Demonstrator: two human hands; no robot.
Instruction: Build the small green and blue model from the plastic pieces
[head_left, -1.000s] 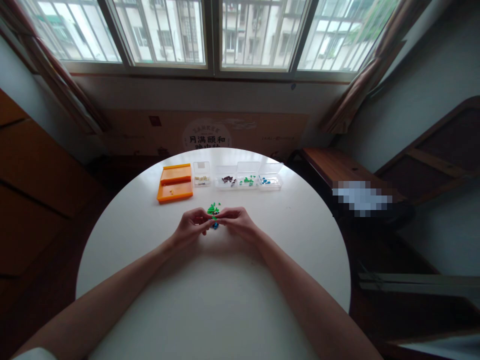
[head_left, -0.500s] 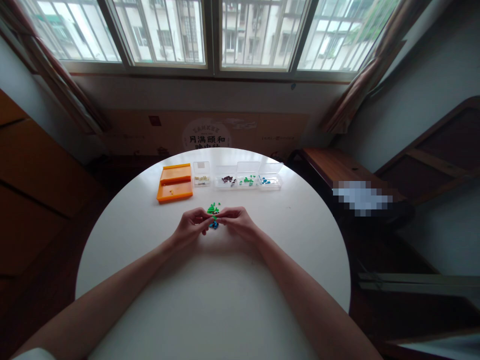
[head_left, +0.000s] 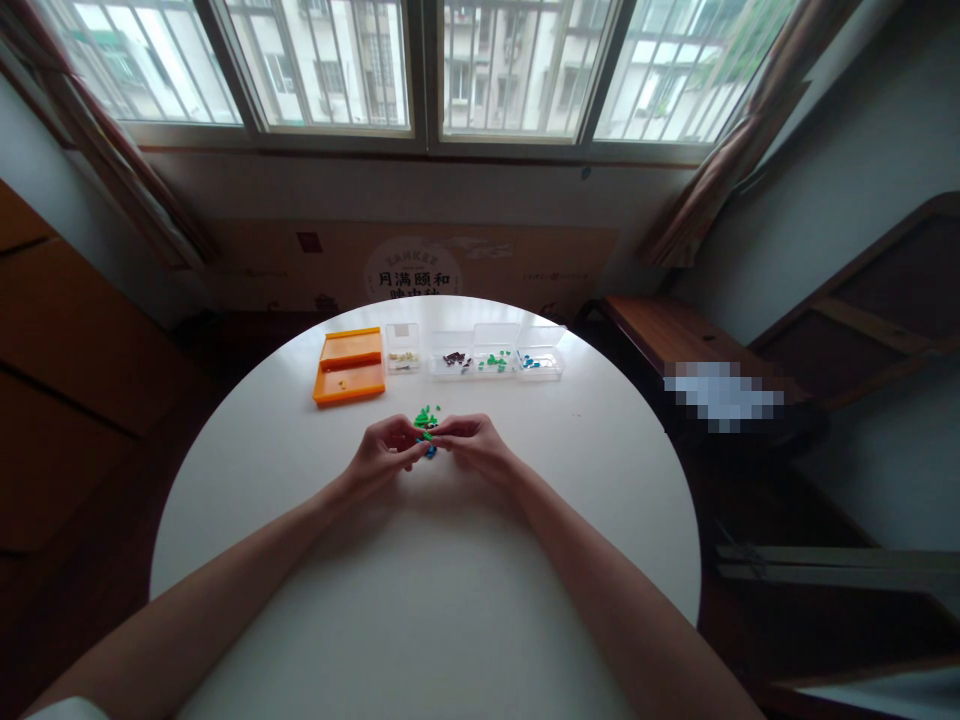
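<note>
Over the middle of the white table (head_left: 420,600), my left hand (head_left: 384,446) and my right hand (head_left: 471,438) meet with their fingertips pinched together. Between them is a small green piece (head_left: 427,436), perhaps a toy building brick; its exact shape is too small to tell. Just beyond the fingertips lies a little heap of loose green pieces (head_left: 424,415), with some dark ones beside it. Small blue pieces (head_left: 431,452) show below the fingertips; whether they are joined to the green piece or lie on the table, I cannot tell.
An orange two-level tray (head_left: 351,345) stands at the back left with tiny yellow bits in it. To its right are a clear box (head_left: 403,333) of cream pieces and a clear compartmented case (head_left: 495,375) holding dark, green and blue pieces. A wooden bench (head_left: 675,325) stands at right.
The fingers of my left hand have shifted slightly around the green piece, and the blue pieces below look a little less exposed. Otherwise both hands and the boxes stay in place.
</note>
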